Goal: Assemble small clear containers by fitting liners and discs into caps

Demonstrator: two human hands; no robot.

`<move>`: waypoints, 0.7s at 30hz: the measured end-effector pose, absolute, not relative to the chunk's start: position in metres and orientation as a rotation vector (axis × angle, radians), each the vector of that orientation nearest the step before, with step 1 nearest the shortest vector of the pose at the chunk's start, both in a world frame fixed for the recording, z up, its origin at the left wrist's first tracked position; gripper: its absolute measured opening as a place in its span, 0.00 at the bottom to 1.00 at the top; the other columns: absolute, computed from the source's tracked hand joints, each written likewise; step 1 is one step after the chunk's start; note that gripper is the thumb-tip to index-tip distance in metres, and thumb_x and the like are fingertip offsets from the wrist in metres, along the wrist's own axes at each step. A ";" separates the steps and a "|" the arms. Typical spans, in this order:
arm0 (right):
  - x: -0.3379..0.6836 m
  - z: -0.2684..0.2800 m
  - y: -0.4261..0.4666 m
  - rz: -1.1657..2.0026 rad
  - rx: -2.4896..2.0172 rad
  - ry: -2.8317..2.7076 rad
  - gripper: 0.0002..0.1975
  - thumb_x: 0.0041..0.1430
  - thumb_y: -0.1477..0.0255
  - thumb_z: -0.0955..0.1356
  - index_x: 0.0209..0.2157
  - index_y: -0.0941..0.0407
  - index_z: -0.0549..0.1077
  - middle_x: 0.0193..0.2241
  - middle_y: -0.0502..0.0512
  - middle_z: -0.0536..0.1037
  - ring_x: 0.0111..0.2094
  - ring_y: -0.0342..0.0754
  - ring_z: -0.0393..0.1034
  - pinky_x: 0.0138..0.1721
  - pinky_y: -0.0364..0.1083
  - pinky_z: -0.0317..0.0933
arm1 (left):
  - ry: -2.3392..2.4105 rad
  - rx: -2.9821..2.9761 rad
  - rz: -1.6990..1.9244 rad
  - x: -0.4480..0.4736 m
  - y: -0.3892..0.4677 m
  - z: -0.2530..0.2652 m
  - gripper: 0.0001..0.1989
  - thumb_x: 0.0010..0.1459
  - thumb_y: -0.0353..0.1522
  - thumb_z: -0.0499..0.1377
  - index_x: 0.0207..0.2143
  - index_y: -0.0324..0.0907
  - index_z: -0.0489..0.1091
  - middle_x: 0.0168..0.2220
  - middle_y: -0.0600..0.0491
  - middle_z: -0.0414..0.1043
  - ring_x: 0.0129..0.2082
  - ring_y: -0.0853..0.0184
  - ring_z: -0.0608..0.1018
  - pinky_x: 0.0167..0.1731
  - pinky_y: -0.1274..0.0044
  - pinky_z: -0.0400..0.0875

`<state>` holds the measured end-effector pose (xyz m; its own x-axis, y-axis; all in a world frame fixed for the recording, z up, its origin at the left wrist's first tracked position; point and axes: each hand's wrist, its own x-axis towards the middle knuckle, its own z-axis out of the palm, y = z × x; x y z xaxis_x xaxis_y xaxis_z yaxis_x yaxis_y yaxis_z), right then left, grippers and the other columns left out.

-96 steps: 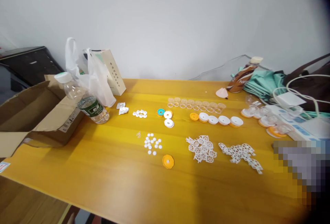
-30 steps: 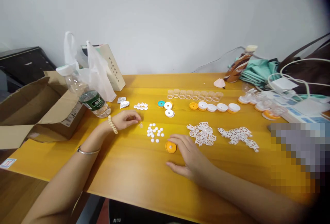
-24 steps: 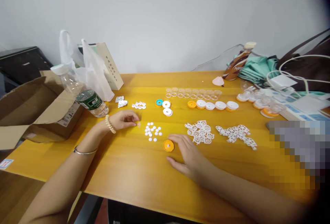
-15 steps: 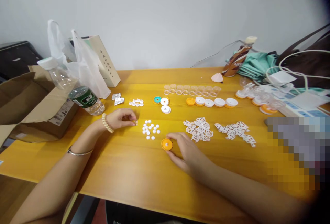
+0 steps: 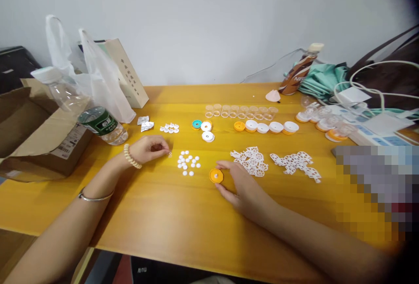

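Observation:
My right hand point(image 5: 245, 190) grips an orange round disc point(image 5: 216, 175) by its edge, between thumb and fingers; a small whitish stub stands at the disc's centre. To the left, my left hand point(image 5: 147, 149) has its thumb and forefinger pinched together at the tabletop. Right at those fingertips are tiny pale ring-like pieces point(image 5: 170, 154), too small to make out well. Between the hands lie several small white toothed discs point(image 5: 188, 160). White openwork wheel-like parts point(image 5: 251, 160) are heaped beyond my right hand, with a second heap point(image 5: 297, 162) farther right.
Behind are clear cups point(image 5: 242, 112) in a row, white and orange round caps point(image 5: 276, 127), a teal disc point(image 5: 197, 124), white pegs point(image 5: 169, 128) and crumpled foil point(image 5: 147, 125). A water bottle point(image 5: 104, 124) and cardboard box point(image 5: 70, 144) stand left; domed pieces point(image 5: 327, 120) sit right.
The orange disc has moved a little right and away from me with my right hand. My left hand stays by the tiny pieces. The whole view has shifted slightly.

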<state>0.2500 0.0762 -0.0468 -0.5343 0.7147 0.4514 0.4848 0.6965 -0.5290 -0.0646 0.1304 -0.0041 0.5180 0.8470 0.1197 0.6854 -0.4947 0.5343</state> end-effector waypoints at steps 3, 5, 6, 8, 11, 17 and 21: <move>0.251 -0.047 0.078 0.455 -0.922 -2.236 0.19 0.54 0.77 0.64 0.48 0.56 0.58 0.41 0.61 0.71 0.43 0.54 0.68 0.44 0.57 0.65 | 1.184 2.401 0.741 -0.052 0.121 0.009 0.06 0.55 0.31 0.57 0.29 0.38 0.70 0.27 0.51 0.72 0.26 0.72 0.73 0.29 0.79 0.69; 0.251 -0.048 0.080 0.467 -0.922 -2.229 0.20 0.54 0.77 0.64 0.49 0.56 0.58 0.42 0.61 0.71 0.44 0.54 0.68 0.44 0.57 0.66 | 1.097 2.449 0.879 -0.035 0.112 0.016 0.02 0.54 0.28 0.57 0.30 0.38 0.70 0.28 0.51 0.72 0.28 0.71 0.73 0.31 0.78 0.70; 0.251 -0.049 0.081 0.477 -0.923 -2.224 0.20 0.54 0.77 0.64 0.49 0.55 0.58 0.42 0.61 0.71 0.44 0.54 0.68 0.44 0.57 0.66 | 1.030 2.482 0.907 -0.024 0.106 0.018 0.02 0.54 0.26 0.57 0.32 0.38 0.70 0.29 0.50 0.73 0.29 0.71 0.73 0.33 0.77 0.70; 0.252 -0.050 0.083 0.505 -0.923 -2.204 0.21 0.53 0.78 0.64 0.49 0.55 0.58 0.42 0.61 0.71 0.44 0.54 0.69 0.43 0.56 0.66 | 0.928 2.587 0.981 -0.001 0.096 0.016 0.05 0.54 0.25 0.57 0.34 0.38 0.69 0.30 0.50 0.73 0.30 0.71 0.73 0.32 0.78 0.70; 0.252 -0.051 0.085 0.541 -0.914 -2.175 0.22 0.53 0.78 0.65 0.50 0.54 0.58 0.42 0.60 0.71 0.44 0.53 0.69 0.43 0.55 0.66 | 0.902 2.818 0.930 0.029 0.085 0.006 0.05 0.53 0.25 0.58 0.35 0.40 0.69 0.30 0.52 0.74 0.30 0.70 0.73 0.32 0.76 0.67; 0.253 -0.048 0.084 0.640 -0.922 -2.163 0.20 0.54 0.78 0.65 0.49 0.53 0.58 0.42 0.58 0.72 0.45 0.51 0.69 0.45 0.53 0.67 | 0.959 2.945 0.933 0.052 0.087 -0.018 0.04 0.57 0.28 0.55 0.37 0.40 0.68 0.32 0.52 0.74 0.29 0.70 0.73 0.31 0.76 0.63; 0.255 -0.046 0.083 0.683 -0.951 -2.154 0.19 0.54 0.79 0.64 0.48 0.54 0.60 0.42 0.58 0.72 0.46 0.51 0.69 0.45 0.52 0.66 | 0.954 2.872 0.900 0.054 0.091 -0.024 0.05 0.58 0.28 0.55 0.38 0.40 0.69 0.32 0.52 0.74 0.31 0.70 0.74 0.32 0.76 0.63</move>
<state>0.2548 0.0832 -0.0456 -0.5049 0.7810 0.3676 0.4263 0.5959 -0.6805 0.0541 0.0912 -0.0243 0.6549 0.5451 0.5234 0.5538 -0.8174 0.1583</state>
